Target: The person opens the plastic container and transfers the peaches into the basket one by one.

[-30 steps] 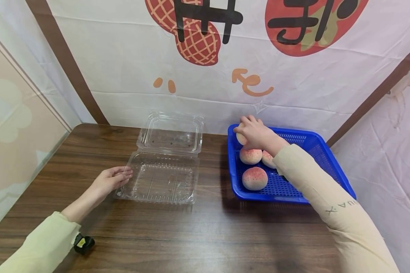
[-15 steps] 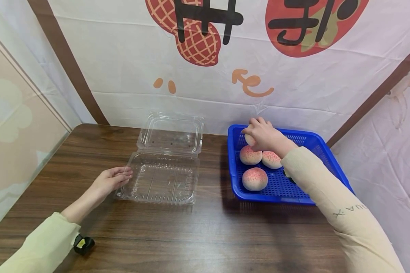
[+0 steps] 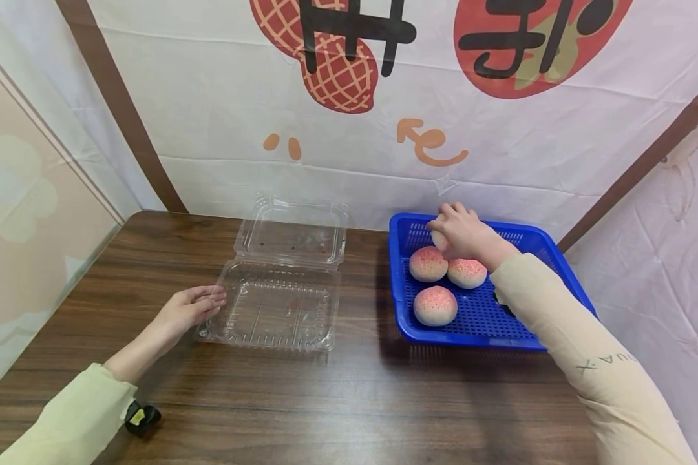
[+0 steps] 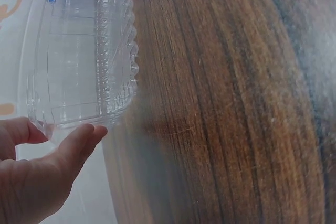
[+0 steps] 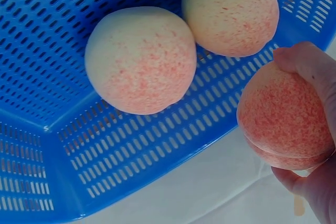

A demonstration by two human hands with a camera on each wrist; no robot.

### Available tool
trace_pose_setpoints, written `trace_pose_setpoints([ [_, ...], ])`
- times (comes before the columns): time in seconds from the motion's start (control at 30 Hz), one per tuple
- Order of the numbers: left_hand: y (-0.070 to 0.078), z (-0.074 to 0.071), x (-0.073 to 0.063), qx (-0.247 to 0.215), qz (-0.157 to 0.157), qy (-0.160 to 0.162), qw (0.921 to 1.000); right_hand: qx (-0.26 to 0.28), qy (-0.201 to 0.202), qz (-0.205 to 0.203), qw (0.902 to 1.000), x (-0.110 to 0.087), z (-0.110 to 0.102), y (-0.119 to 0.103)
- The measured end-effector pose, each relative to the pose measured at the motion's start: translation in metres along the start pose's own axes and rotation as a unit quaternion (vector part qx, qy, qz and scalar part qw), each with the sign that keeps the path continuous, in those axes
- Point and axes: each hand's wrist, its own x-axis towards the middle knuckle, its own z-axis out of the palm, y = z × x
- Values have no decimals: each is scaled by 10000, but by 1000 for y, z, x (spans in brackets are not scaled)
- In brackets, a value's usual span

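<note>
My right hand [image 3: 463, 232] grips a pale peach [image 5: 289, 119] with a red blush, thumb on one side and fingers on the other. It holds this peach over the back left part of the blue basket [image 3: 406, 330]. Inside the basket sit a front peach [image 3: 435, 306], a left peach [image 3: 428, 264] and a peach [image 3: 467, 273] beside it. On the left, the straight fingers of my left hand [image 3: 189, 308] touch the left edge of a clear plastic clamshell box [image 3: 279, 310]. The box lies open, its lid [image 3: 293, 232] tipped back toward the cloth.
A brown wood-grain table [image 3: 302, 400] carries the box and the basket, with bare wood between them. Behind its back edge hangs a printed white cloth [image 3: 209, 116]. A black wrist device [image 3: 142, 418] shows below the left sleeve.
My right hand has shifted to the right along the back of the basket, still gripping the peach. More of the peaches below shows now. My left hand stays at the box edge.
</note>
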Motion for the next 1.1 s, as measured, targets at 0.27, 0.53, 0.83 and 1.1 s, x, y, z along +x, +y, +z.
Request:
trace_pose_setpoints([
  [0.27, -5, -2, 0, -157, 211, 17, 9997, 3, -65, 91, 9999, -6, 4, 9],
  [0.53, -1, 0, 0, 57, 7, 1, 10000, 35, -148, 267, 9995, -10, 5, 16],
  [0.83, -1, 0, 0, 106, -46, -2, 9999, 17, -193, 308, 9993, -16, 7, 24],
  [1.1, 1, 1, -1, 55, -24, 19, 10000, 26, -235, 511, 9984, -22, 9, 31],
])
